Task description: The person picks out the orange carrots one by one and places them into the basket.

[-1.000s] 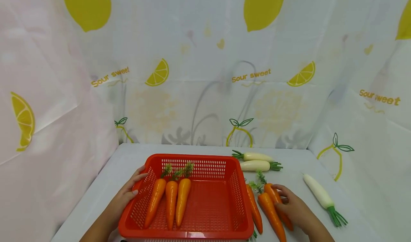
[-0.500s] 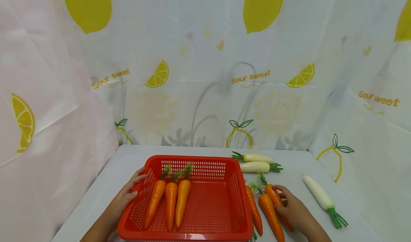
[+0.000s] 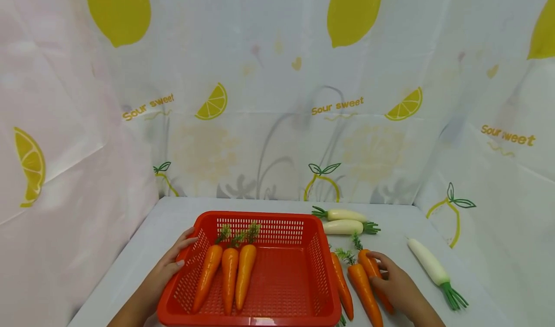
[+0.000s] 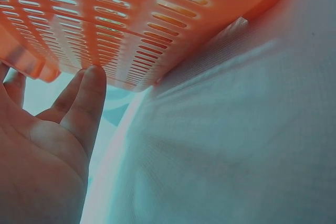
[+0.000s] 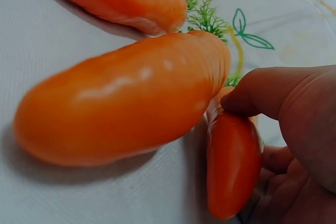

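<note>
the fingers [image 3: 380, 257] of the right hand [image 3: 394, 283] curl about a glossy, tapering orange carrot [image 3: 368, 265] with a frilly green top, pinching it near its thick end: in the right wrist view the thumb lies over it while other fingers bend beside it, at the lower right of that frame. the carrot rests at the lower right of the head view, to the upper left of the palm, its long axis slanting from leaves at upper left to tip at lower right (the hand covers part of it). the right hand is plainly the nearer one.

just left of it, a second glossy orange carrot [image 3: 363, 286] lies at nearly the same slant, and beyond that a third orange carrot [image 3: 342, 286] runs close along a red, slotted plastic basket [image 3: 217, 320] at lower centre.

three shiny orange carrots [image 3: 230, 276] lie in the basket's left half, while the left hand [image 3: 166, 269] rests against its left side, fingers spread. on the white surface [image 3: 390, 221], two pale white radishes [image 3: 344, 227] lie past the basket's upper right corner, another green-leafed white radish [image 3: 429, 262] farther right.
</note>
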`<state>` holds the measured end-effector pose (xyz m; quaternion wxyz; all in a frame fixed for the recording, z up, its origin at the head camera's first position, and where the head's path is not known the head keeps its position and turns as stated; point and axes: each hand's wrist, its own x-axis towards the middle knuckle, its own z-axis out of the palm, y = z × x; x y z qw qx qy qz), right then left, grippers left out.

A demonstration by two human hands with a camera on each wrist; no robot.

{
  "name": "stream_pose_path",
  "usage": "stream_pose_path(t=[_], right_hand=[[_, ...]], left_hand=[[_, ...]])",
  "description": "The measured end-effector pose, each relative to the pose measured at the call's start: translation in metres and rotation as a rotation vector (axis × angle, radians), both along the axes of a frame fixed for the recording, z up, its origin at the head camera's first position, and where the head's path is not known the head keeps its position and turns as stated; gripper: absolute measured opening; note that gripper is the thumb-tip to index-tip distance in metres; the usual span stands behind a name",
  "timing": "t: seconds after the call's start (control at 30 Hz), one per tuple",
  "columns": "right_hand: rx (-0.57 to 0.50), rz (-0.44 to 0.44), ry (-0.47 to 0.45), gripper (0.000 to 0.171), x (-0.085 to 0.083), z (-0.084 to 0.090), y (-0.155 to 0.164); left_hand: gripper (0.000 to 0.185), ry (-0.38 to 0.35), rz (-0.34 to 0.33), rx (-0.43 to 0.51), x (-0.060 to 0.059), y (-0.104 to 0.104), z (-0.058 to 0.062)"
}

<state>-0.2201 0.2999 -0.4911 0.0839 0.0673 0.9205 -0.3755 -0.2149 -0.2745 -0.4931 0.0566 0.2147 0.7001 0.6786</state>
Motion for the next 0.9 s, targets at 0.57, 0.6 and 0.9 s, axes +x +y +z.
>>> stream_pose_path(t=[0.57,0.6,0.9], right_hand=[[-0.100,-0.028,0.057,0.054,0.0009,-0.0051,0.0016],[-0.101,-0.033,0.056,0.054,0.0008,-0.0050,0.0015],[-0.176,-0.050,0.037,0.056,-0.0010,-0.0036,-0.0010]], left_hand=[[0.053,0.020,-0.042,0.029,0.0007,-0.0010,-0.0020],[0.053,0.020,-0.041,0.030,0.0007,-0.0007,-0.0018],[0.053,0.017,-0.037,0.037,0.0003,0.0005,0.0009]])
